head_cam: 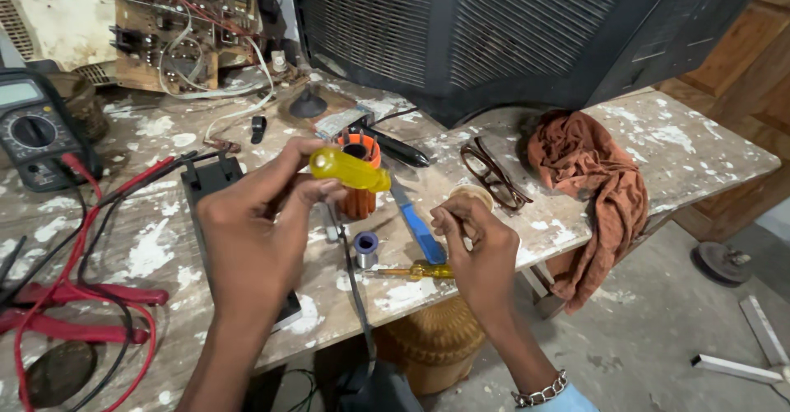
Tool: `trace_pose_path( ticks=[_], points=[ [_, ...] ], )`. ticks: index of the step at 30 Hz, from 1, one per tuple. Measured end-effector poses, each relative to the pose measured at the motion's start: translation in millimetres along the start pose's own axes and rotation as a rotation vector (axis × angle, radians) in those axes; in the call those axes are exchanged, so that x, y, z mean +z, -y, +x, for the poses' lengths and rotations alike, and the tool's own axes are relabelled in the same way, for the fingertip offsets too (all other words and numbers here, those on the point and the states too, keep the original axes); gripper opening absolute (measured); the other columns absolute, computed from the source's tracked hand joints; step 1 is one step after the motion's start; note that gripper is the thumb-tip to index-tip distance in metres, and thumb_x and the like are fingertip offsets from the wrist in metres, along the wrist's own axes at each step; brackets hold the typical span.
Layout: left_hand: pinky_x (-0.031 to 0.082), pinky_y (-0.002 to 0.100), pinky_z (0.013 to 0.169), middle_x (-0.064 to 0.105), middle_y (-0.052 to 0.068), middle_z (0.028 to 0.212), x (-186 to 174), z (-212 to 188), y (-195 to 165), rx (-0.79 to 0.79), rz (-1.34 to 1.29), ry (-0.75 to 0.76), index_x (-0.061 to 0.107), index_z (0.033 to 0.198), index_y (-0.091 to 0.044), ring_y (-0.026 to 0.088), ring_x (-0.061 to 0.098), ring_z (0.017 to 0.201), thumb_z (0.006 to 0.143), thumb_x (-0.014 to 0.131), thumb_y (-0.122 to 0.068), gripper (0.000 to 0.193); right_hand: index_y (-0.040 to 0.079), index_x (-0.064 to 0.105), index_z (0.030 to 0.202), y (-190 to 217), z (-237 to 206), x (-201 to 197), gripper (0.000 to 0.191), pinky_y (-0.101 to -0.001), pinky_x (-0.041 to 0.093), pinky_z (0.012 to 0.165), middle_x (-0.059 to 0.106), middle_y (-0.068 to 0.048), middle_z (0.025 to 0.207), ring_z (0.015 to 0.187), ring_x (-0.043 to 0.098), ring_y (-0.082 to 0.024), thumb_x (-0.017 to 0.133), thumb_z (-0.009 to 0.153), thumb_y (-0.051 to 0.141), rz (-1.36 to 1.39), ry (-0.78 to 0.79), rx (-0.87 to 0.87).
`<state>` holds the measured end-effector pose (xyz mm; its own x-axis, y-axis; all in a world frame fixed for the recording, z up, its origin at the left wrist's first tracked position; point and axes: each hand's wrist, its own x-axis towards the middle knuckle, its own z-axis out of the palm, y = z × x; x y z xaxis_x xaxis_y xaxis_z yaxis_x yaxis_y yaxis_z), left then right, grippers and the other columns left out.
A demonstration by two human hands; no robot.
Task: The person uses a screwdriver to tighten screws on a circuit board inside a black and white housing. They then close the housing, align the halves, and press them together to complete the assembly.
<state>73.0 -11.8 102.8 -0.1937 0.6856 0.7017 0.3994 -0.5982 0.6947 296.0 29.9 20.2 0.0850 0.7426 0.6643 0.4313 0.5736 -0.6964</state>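
My left hand (255,231) grips a tool with a translucent yellow handle (350,170), held level above the paint-spattered wooden bench (691,144). Just behind the handle stands an orange coil-wound part (360,202). My right hand (477,251) is closed with the fingers pinched together; something thin may be between them, but I cannot make it out. Under my right hand lie a small yellow-handled screwdriver (411,271) and a blue-handled tool (418,229). A small solder spool (366,248) stands between my hands.
A multimeter (34,132) with red and black leads (74,297) sits at the left. A bare circuit board (185,25) and a big dark television casing (510,25) stand at the back. Eyeglasses (492,177) and a rust-brown cloth (597,190) lie at the right.
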Motion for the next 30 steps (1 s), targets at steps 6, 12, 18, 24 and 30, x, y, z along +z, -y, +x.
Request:
trace_pose_path(
  ticks=[6, 12, 18, 24, 30],
  points=[
    [0.063, 0.026, 0.078, 0.078, 0.017, 0.109, -9.8, -0.8, 14.0, -0.277, -0.22, -0.107, 0.069, 0.127, 0.003, 0.015, 0.077, 0.089, 0.09, 0.066, 0.01, 0.038, -0.004, 0.073, 0.101, -1.2, 0.4, 5.5, 0.01, -0.0212, 0.057, 0.068, 0.075, -0.005, 0.087, 0.077, 0.071, -0.007, 0.072, 0.093, 0.001, 0.119, -0.059, 0.062],
    [0.064, 0.026, 0.077, 0.075, 0.016, 0.111, -29.2, -3.4, 28.3, -0.345, -0.439, -0.204, 0.063, 0.131, 0.01, 0.015, 0.075, 0.083, 0.092, 0.066, 0.007, 0.039, -0.004, 0.074, 0.1, 1.9, 4.7, 2.8, 0.011, -0.0227, 0.059, 0.071, 0.075, -0.006, 0.091, 0.081, 0.07, -0.008, 0.075, 0.093, 0.004, 0.153, -0.161, 0.053],
    [0.061, 0.025, 0.079, 0.075, 0.013, 0.11, -47.3, -12.7, 38.5, -0.386, -0.582, -0.258, 0.062, 0.133, 0.01, 0.012, 0.071, 0.084, 0.095, 0.066, 0.002, 0.038, -0.005, 0.067, 0.101, 14.5, 14.9, 8.1, 0.015, -0.0317, 0.066, 0.078, 0.076, -0.013, 0.097, 0.089, 0.078, -0.018, 0.07, 0.093, 0.007, 0.573, -0.116, 0.336],
    [0.06, 0.025, 0.078, 0.074, 0.011, 0.106, -65.5, -17.4, 48.2, -0.428, -0.583, -0.316, 0.062, 0.135, 0.009, 0.012, 0.071, 0.083, 0.097, 0.066, -0.002, 0.04, -0.008, 0.068, 0.104, 31.7, 18.2, 20.8, 0.013, -0.0336, 0.063, 0.084, 0.074, -0.016, 0.099, 0.089, 0.075, -0.021, 0.069, 0.096, 0.003, 0.798, -0.057, 0.368],
    [0.061, 0.024, 0.08, 0.074, 0.008, 0.11, -87.5, -24.3, 51.5, -0.436, -0.67, -0.383, 0.06, 0.136, 0.007, 0.01, 0.07, 0.084, 0.095, 0.066, -0.004, 0.043, -0.007, 0.07, 0.105, 53.9, 15.8, 31.5, 0.012, -0.0338, 0.063, 0.087, 0.074, -0.014, 0.1, 0.091, 0.072, -0.018, 0.07, 0.096, 0.002, 0.777, -0.048, 0.352]
  ],
)
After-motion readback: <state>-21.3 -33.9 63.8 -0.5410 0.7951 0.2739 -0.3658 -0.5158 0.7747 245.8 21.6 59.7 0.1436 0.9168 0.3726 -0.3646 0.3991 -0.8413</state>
